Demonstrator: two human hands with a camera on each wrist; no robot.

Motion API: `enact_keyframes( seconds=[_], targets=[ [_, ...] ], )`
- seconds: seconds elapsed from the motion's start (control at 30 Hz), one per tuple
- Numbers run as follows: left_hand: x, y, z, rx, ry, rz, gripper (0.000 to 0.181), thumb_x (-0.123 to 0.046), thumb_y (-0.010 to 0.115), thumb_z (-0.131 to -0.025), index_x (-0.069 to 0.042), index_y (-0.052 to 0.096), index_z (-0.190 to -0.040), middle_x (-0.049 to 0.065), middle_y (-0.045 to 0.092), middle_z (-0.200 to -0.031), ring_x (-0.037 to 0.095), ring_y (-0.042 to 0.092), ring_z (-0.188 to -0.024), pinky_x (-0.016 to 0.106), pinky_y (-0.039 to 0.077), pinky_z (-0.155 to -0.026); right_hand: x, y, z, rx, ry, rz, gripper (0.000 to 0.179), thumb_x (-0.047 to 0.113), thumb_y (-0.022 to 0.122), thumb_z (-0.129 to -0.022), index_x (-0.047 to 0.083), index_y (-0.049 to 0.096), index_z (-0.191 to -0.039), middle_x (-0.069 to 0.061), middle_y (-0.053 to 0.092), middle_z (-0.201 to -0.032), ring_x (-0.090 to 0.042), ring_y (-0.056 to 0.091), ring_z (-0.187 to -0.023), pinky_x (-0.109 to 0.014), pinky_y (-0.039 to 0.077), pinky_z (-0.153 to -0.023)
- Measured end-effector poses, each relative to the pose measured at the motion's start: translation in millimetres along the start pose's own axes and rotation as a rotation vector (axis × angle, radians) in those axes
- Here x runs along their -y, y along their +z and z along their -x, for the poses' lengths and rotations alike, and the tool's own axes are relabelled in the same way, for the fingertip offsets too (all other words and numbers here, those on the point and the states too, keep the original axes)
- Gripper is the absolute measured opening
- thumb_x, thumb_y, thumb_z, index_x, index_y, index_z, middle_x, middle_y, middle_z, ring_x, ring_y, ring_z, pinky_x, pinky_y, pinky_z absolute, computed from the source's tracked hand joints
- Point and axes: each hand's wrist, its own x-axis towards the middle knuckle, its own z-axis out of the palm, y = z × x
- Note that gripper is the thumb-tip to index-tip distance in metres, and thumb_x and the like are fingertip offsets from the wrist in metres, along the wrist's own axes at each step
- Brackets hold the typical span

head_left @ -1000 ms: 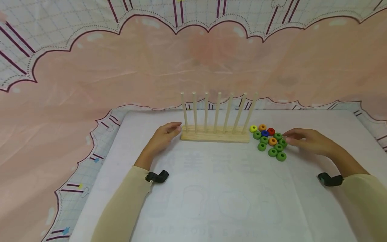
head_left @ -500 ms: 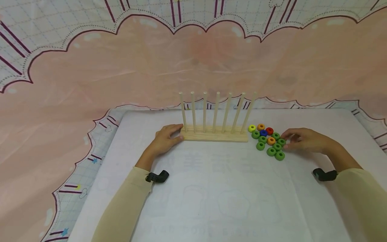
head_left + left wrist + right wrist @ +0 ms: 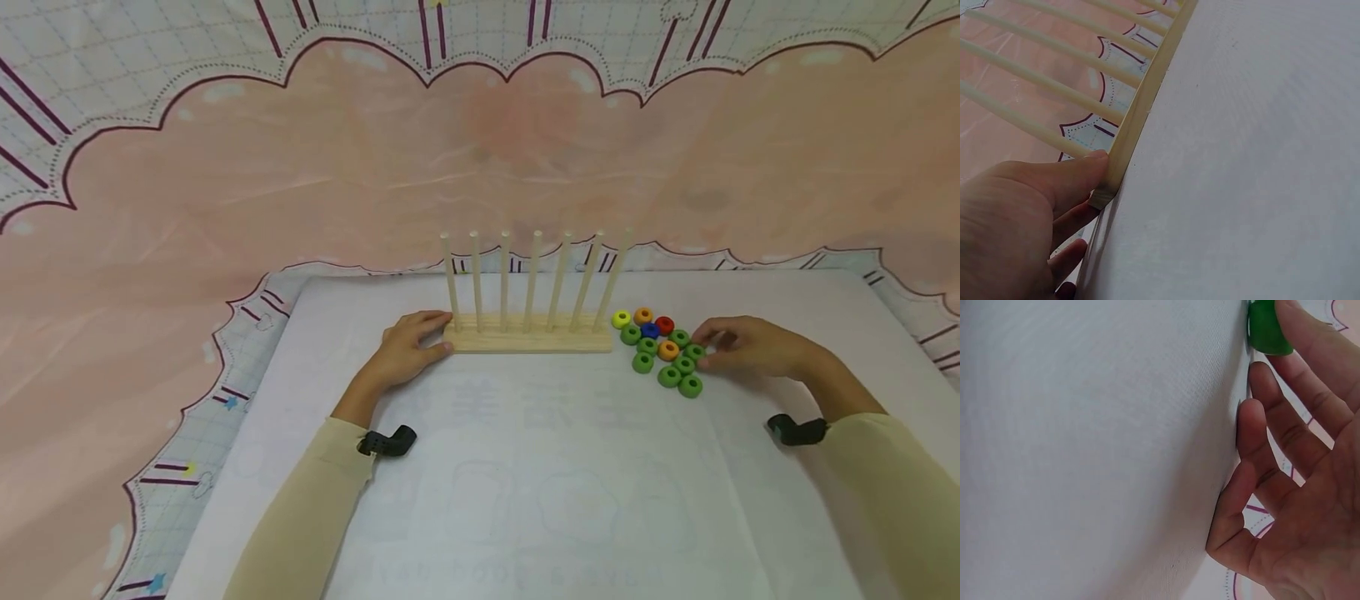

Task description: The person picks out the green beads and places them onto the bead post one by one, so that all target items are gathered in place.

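A pale wooden peg stand (image 3: 528, 337) with several upright bare pegs sits toward the back of the table. My left hand (image 3: 405, 350) grips the left end of its base, and the left wrist view puts the thumb (image 3: 1082, 172) against the base edge. To the right of the stand lies a loose cluster of small ring beads. At the cluster's right side, my right hand (image 3: 757, 348) pinches a green bead (image 3: 695, 352) between thumb and forefinger. In the right wrist view that green bead (image 3: 1267, 328) is at the top edge; the other fingers rest spread by the cloth.
Beside the pinched bead lie several more green beads (image 3: 691, 386), a yellow bead (image 3: 621, 319), a red bead (image 3: 664, 326), a blue bead (image 3: 649, 331) and two orange beads (image 3: 668, 350). A white cover (image 3: 525, 483) spreads over the table; a patterned pink curtain (image 3: 375, 183) hangs behind.
My left hand has come onto the stand's end, its thumb lowered to the front of the base. The right thumb and forefinger have drawn in around a green bead. The view has shifted slightly.
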Motion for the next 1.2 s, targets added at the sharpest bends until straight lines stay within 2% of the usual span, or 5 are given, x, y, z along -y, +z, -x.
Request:
enact_keyframes(
  seconds=[0.4,0.63,0.9,1.0,1.2],
  targets=[
    [-0.3,-0.2,2.3,-0.008,0.004,-0.005,0.062,-0.036,0.066,-0.100,-0.015,0.046,-0.155,0.008,0.042,-0.161,0.033,0.029,-0.152,0.060,0.017,-0.117,2,-2,5.0,-0.048,-0.006,-0.018,0.049,0.048,0.073,-0.092,0.015,0.065,-0.127,-0.008,0.067,-0.121,-0.026,0.058,-0.109,-0.039,0.049,-0.088],
    [0.1,0.3,2.3,-0.007,0.006,-0.008,0.062,-0.036,0.066,-0.100,-0.015,0.046,-0.155,0.009,0.042,-0.161,0.035,0.029,-0.152,0.061,0.017,-0.117,1,-2,12.7,-0.101,-0.012,-0.033,0.045,0.046,0.073,-0.093,0.015,0.067,-0.126,-0.003,0.071,-0.110,-0.017,0.059,-0.099,-0.031,0.047,-0.083],
    [2.4,0.9,0.7,-0.013,0.017,-0.002,0.062,-0.035,0.066,-0.099,-0.014,0.046,-0.154,0.010,0.043,-0.161,0.036,0.029,-0.152,0.062,0.016,-0.117,1,-1,11.8,-0.147,-0.046,-0.025,0.037,0.035,0.073,-0.096,0.013,0.068,-0.125,-0.003,0.070,-0.109,-0.008,0.058,-0.094,-0.024,0.049,-0.078],
    [1.9,0.8,0.8,-0.011,0.014,-0.008,0.062,-0.035,0.066,-0.100,-0.014,0.046,-0.155,0.011,0.042,-0.161,0.036,0.029,-0.152,0.062,0.016,-0.117,6,-3,11.7,-0.172,-0.047,0.000,0.034,0.033,0.072,-0.097,0.013,0.069,-0.124,-0.003,0.070,-0.109,-0.007,0.057,-0.094,-0.025,0.050,-0.079],
    [0.1,0.2,2.5,-0.010,0.016,0.000,0.062,-0.035,0.066,-0.100,-0.014,0.047,-0.154,0.010,0.043,-0.161,0.036,0.029,-0.152,0.062,0.016,-0.117,22,-10,14.8,-0.194,-0.055,0.018,0.034,0.034,0.070,-0.098,0.012,0.069,-0.124,-0.006,0.068,-0.111,-0.011,0.056,-0.096,-0.038,0.048,-0.085]
  ],
)
